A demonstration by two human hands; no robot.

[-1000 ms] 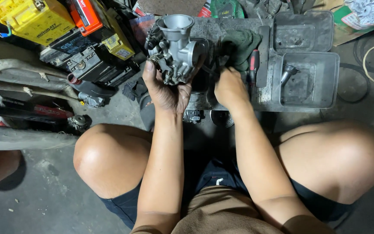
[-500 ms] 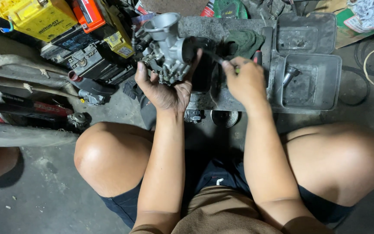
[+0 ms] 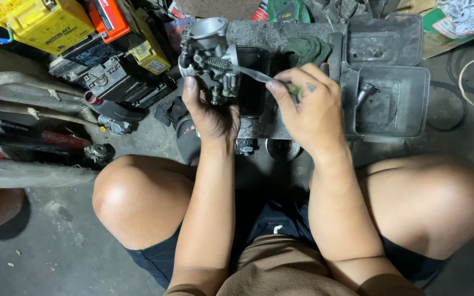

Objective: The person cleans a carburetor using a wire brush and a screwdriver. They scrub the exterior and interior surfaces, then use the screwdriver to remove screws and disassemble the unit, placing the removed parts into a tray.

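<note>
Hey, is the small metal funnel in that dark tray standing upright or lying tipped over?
Tipped over. The funnel lies on its side in the lower tray, with its wide mouth toward the upper right and its spout slanting down-left.

My arms were bare to the elbows, with no sleeves, gloves or watch. A small dark tattoo mark point(image 3: 310, 87) sat on my right hand point(image 3: 308, 107). I wore dark navy cloth shorts point(image 3: 270, 219) under a brown cloth shirt hem point(image 3: 281, 271).
</note>
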